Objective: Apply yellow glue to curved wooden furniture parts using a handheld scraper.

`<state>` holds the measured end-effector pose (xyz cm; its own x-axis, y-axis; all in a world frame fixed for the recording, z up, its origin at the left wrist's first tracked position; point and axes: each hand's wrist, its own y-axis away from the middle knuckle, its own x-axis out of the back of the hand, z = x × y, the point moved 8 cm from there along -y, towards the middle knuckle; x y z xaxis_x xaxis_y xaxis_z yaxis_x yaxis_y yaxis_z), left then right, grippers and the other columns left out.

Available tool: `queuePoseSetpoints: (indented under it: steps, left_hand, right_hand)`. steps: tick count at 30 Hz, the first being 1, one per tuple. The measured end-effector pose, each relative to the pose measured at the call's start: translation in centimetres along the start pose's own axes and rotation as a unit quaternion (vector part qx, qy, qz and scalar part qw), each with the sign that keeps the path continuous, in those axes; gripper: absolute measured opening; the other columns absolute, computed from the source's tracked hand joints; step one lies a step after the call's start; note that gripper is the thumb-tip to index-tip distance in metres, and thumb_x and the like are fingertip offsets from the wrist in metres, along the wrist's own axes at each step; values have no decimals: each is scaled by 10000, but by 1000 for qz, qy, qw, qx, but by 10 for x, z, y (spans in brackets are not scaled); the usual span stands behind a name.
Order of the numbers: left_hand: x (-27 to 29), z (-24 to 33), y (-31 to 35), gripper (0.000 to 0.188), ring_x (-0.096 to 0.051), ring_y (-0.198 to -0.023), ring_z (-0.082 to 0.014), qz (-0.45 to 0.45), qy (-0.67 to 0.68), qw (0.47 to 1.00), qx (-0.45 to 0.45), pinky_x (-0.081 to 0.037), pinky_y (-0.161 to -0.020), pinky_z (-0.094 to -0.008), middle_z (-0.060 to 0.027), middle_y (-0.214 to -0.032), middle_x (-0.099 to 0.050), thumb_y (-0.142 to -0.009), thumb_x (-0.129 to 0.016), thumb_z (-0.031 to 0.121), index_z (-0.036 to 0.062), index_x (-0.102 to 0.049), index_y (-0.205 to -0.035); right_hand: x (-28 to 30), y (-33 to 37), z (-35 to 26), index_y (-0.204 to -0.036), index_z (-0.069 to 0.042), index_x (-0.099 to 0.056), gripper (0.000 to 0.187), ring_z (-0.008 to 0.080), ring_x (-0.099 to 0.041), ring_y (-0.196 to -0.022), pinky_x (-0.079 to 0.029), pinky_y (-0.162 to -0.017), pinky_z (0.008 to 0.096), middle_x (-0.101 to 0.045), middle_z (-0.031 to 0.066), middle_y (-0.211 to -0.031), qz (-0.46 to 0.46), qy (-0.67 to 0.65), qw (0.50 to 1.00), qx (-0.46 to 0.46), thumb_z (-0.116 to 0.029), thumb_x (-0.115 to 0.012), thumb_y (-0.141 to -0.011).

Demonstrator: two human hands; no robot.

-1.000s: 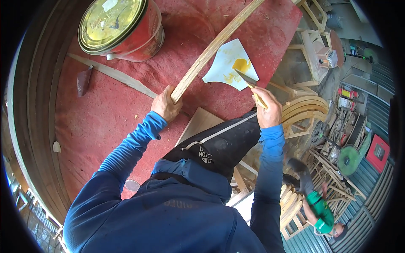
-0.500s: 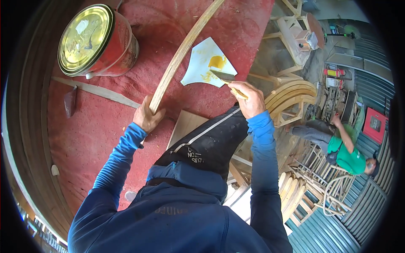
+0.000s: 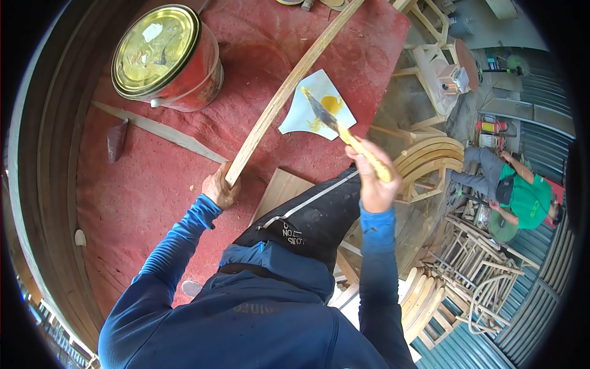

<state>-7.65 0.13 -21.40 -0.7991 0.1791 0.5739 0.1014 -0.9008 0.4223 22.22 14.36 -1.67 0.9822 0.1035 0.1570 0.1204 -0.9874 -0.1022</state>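
Holding, left hand: the left hand, left of the frame's centre, was closed around the lower end of a curved wood strip; its forearm slanted up from the lower left.
Holding, right hand: the right hand, right of centre, gripped the yellow handle of a putty knife; its forearm rose almost upright from the lower edge, and the blade pointed to the upper left.
Strip: it ran from the left hand to the top edge, bowed slightly, passing just left of the white sheet.
Knife blade: it lay over the sheet in the upper middle, with yellow at its tip; whether it touched the sheet could not be told.
Hidden: the left hand covered the strip's lower end, and most of its fingertips were out of sight.
Cut off: the strip's far end left the frame at the top; small items there were too cropped to identify.
Blur: the right hand's fingers were slightly smeared.
Bucket: a red bucket stood on the red table at upper left, its stained gold lid on, hiding any contents.
Paste: a yellow patch of paste sat on the sheet.
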Motion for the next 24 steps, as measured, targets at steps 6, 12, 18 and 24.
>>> queuePoseSetpoints:
  steps: [6,12,18,24]
  left_hand:
    - [0,1,1,366,-677,-847,-465,-3,-9,1000,7,-543,-755,-534,-239,-866,-682,-864,-631,249,131,-544,-1200]
    - [-3,-1,-1,375,-678,-844,-465,-16,-10,1000,8,-542,-751,-534,-241,-861,-683,-860,-633,246,130,-535,-1203]
    - [-3,0,1,403,-687,-844,-456,-18,-36,999,23,-547,-759,-528,-236,-874,-694,-837,-642,225,131,-527,-1212]
    - [-10,2,1,382,-684,-806,-458,-21,-43,999,21,-549,-728,-530,-246,-845,-686,-854,-634,220,119,-531,-1208]
  right_hand:
    - [-58,7,-17,-1129,-30,-728,354,307,-698,-1033,-575,-885,368,-689,162,-1183,-75,229,946,214,80,-750,-794]
    - [-70,38,6,-1262,-81,-683,428,357,-643,-1141,-555,-956,426,-602,180,-1330,-175,330,884,282,-13,-671,-839]
    - [-67,27,-32,-1187,-36,-704,403,369,-662,-1078,-566,-918,422,-630,189,-1272,-173,333,890,260,-7,-695,-785]
    - [-82,32,-34,-1234,-54,-671,397,351,-651,-1078,-552,-935,414,-633,179,-1259,-212,395,855,260,-58,-626,-840]
